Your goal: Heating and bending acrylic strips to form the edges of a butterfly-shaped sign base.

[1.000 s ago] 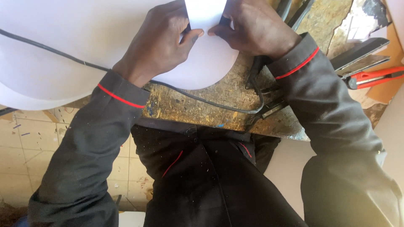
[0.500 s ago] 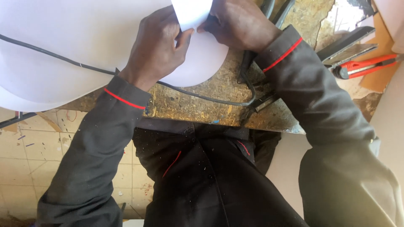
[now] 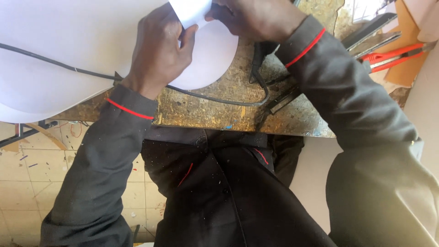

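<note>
- Large white sheet (image 3: 68,45): rounded outline, spread over the left and middle of the desk, left part overhanging the edge above the tiled floor (image 3: 27,183). Best kept flat and unshifted while the small piece is worked.
- Black cable (image 3: 55,61): lies across the sheet, passes under the left wrist, curls to the right on the bare board. Worth keeping clear of the paper edge to avoid a drag or crease.
- Left hand (image 3: 157,52): palm down on the sheet, grip closed in a thumb-and-finger pinch on the lower corner of the small piece. Light pressure judged enough; a harder squeeze would likely crumple it.
- Small white paper piece (image 3: 192,11): at the top centre, held between both hands just above the large sheet; upper part cut off by the frame.
- Right hand (image 3: 256,18): knuckles up, touching the piece's right side; fingertips hidden, so grip state cannot be told. Even pull against the left hand judged best.
- Desk (image 3: 206,110): worn, stained chipboard.
- Red-handled cutter (image 3: 393,57): far right, well apart from both hands, beside flat metal strips (image 3: 370,29).
</note>
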